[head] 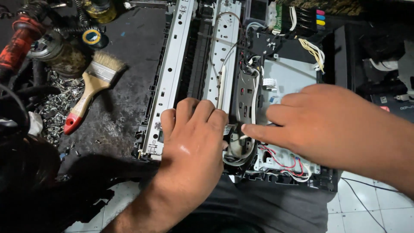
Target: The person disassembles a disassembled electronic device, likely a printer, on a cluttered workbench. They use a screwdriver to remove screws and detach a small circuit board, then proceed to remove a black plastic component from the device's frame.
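Observation:
An opened printer chassis [172,73] with bare metal rails lies in front of me, its cover off. My left hand [189,142] rests on the near end of the rails, fingers curled down onto the frame. My right hand [327,125] comes in from the right, index finger stretched to a bundle of white and grey cables [237,151] beside the dark metal plate [244,99]. Whether either hand grips a part is hidden by the fingers. Red and white wires [280,162] run over the white base near the front edge.
A paintbrush [88,92] with a red-tipped wooden handle lies on the dark mat at left, beside a heap of screws [56,108] and a tape roll [92,38]. Colour ink cartridges [312,19] sit at the back right. White floor tiles [371,207] show below.

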